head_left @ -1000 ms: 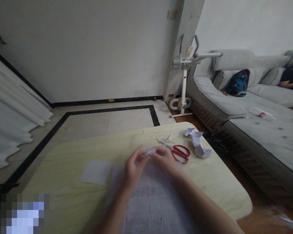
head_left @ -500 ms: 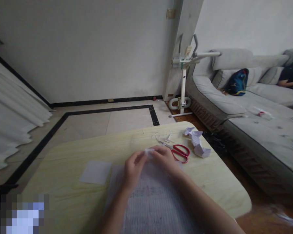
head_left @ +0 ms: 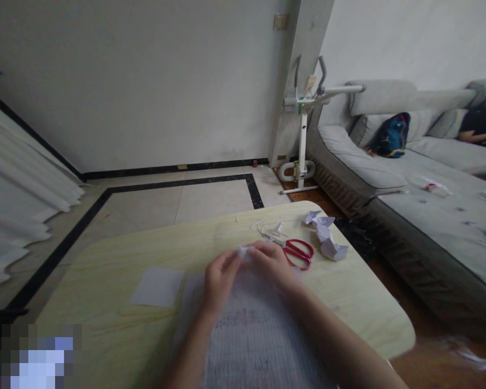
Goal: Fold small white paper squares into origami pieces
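Between my fingertips is a small piece of white paper (head_left: 245, 250), apparently folded. My left hand (head_left: 220, 275) pinches its left side, and my right hand (head_left: 272, 263) grips it from the right; the fingers hide most of it. Below both hands lies a large lined sheet with handwriting (head_left: 247, 329). Red-handled scissors (head_left: 297, 253) rest just right of my right hand, their blades pointing left. To the left of my left hand is a blank square of paper (head_left: 157, 286).
Several folded paper pieces (head_left: 326, 235) sit near the right edge of the wooden table (head_left: 105, 270). Thin paper scraps (head_left: 276, 229) lie beyond the scissors. Past the table stand a grey sofa (head_left: 429, 216), with a person seated far right, and a white exercise machine (head_left: 303, 135).
The view has shifted very slightly. Both hands stay in nearly the same place, still holding the small paper, with only slight finger movement.
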`<state>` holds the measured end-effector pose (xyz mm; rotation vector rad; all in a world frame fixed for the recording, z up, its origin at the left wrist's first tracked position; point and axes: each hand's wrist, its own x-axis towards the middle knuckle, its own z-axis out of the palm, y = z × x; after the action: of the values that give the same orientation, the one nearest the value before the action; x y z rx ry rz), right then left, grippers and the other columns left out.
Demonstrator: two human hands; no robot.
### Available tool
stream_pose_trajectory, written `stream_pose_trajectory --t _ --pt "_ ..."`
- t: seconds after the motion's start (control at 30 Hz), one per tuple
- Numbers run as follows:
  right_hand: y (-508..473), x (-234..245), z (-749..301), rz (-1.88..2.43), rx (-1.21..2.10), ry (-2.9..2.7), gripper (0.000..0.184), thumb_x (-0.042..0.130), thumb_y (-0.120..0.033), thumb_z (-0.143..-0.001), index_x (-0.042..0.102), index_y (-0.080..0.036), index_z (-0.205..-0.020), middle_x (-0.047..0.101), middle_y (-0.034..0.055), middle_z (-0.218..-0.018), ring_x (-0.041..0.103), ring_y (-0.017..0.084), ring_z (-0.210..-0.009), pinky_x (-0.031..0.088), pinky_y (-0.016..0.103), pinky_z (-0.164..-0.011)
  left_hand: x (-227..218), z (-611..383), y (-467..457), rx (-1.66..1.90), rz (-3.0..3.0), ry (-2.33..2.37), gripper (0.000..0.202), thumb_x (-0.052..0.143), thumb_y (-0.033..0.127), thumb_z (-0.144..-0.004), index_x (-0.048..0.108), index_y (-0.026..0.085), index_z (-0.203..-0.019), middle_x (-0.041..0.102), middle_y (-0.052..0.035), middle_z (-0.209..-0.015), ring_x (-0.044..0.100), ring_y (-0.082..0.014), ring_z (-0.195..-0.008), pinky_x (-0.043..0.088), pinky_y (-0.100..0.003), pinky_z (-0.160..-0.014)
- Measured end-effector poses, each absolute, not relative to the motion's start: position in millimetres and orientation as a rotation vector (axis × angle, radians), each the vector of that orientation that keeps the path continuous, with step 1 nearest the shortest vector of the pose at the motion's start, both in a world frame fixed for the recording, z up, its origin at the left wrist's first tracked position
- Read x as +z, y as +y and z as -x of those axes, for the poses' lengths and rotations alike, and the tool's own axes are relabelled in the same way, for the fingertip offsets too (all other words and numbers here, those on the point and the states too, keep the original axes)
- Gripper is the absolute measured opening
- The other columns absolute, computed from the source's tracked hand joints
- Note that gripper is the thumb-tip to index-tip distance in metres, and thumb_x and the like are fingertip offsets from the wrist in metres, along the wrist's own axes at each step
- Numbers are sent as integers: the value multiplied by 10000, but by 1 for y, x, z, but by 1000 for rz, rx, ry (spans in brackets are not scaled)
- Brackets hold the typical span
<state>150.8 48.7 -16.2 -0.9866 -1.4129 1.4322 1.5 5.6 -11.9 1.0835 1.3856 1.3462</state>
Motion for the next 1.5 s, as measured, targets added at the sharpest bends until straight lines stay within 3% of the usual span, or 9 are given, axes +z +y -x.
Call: stream_pose_trajectory --t 0.67,0.87,1.03,1.27,1.5 --pt "51 -18 -152 929 1481 -1374 214 672 -362 -792 739 -160 -779 685 32 -736 584 150 -688 429 245 -635 -16 1 6 1314 -1152 1375 275 647 369 -795 714 129 -911 741 -81 -886 683 -217 -843 521 -276 -755" --pt "50 -21 -151 909 1649 -1120 226 696 -388 -762 726 -166 -732 633 10 -639 522 126 -566 381 240 -546 -21 -3 5 1280 -1151 1285 346 669 368 -773 692 135 -1028 727 -92 -999 675 -231 -897 526 -293 -779" --pt "48 -24 -149 920 1712 -1083 250 710 -401 -748 716 -153 -715 594 5 -584 479 113 -513 341 234 -505 -22 -4 3 1239 -1239 1431 286 644 389 -789 717 130 -887 722 -55 -801 664 -202 -757 508 -258 -690" --pt "48 -25 -146 953 1664 -1078 243 710 -386 -745 715 -146 -712 606 4 -587 494 111 -517 350 228 -507 -19 -4 3 1266 -1203 1430 283 620 391 -801 710 128 -853 699 -36 -729 640 -177 -688 482 -228 -629" --pt "49 -23 -148 952 1560 -1290 245 709 -376 -748 720 -177 -891 689 30 -788 600 161 -700 440 252 -621 -16 -2 3 1237 -1256 1447 284 599 391 -819 706 136 -753 662 -13 -644 605 -156 -635 447 -213 -598"
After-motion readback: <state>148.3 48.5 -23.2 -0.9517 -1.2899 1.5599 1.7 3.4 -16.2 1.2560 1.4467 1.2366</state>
